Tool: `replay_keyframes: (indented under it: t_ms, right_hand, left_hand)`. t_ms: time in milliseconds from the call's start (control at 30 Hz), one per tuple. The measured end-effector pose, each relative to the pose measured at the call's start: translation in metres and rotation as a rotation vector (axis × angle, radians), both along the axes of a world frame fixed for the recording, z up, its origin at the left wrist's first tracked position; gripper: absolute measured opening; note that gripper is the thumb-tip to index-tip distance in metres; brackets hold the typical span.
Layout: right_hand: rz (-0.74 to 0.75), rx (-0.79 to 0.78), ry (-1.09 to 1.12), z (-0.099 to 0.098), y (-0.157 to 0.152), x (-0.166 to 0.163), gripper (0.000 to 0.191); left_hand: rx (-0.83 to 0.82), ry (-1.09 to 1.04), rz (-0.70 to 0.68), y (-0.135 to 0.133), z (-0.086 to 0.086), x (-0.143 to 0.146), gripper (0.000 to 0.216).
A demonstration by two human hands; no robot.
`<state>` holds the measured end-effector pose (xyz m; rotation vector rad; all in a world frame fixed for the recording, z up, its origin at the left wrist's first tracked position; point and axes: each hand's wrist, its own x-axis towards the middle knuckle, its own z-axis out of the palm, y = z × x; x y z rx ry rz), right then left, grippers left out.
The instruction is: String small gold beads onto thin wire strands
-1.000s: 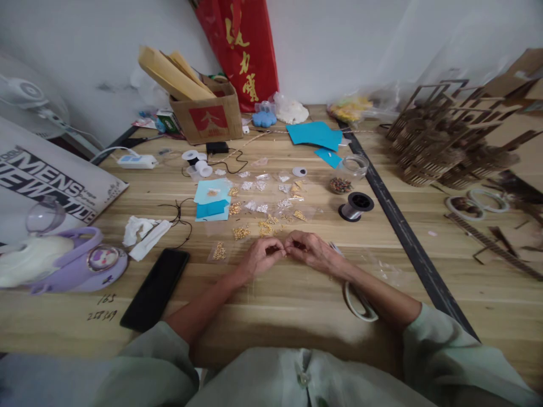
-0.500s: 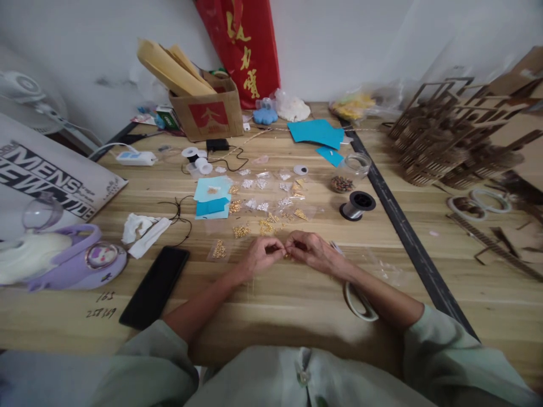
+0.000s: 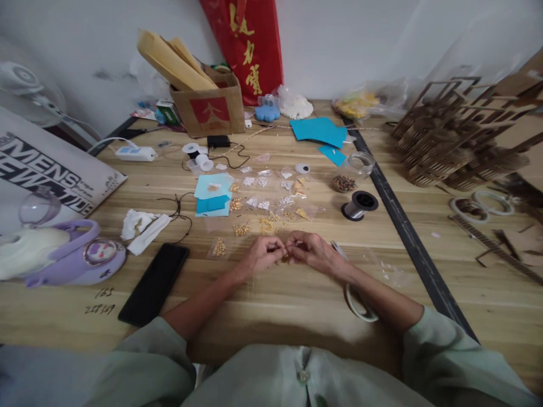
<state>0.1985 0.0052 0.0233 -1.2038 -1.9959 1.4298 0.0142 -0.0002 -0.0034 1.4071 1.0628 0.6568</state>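
While both hands keep nearly the place they had a second ago, a small gold piece (image 3: 285, 258) now shows more clearly below the fingertips. The left hand (image 3: 266, 254) and right hand (image 3: 311, 250) nearly meet, forearms angled inward, thumb and forefinger together on each — what they clamp is too small to tell — just nearer than the gold beads (image 3: 267, 226)
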Motion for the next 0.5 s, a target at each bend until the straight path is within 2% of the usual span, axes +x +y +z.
replay_keyframes:
  t_ms: [133,300,500]
  right_hand:
    - [-0.011,0.003,-0.038,0.0033,-0.0024,-0.0003,0.011]
    - [0.016,-0.011,-0.001,0.0037,-0.0028,-0.0008,0.011]
    - [0.017,0.155,-0.096,0.0007,-0.0013,-0.0003,0.013]
  left_hand:
    - [-0.145,-0.071,0.000,-0.0001,-0.0036,-0.0008,0.024]
    - [-0.203,-0.111,0.006,-0.0003,-0.0027,0.0004,0.030]
    - [-0.251,-0.153,0.005,-0.0005,0.0051,-0.0004,0.032]
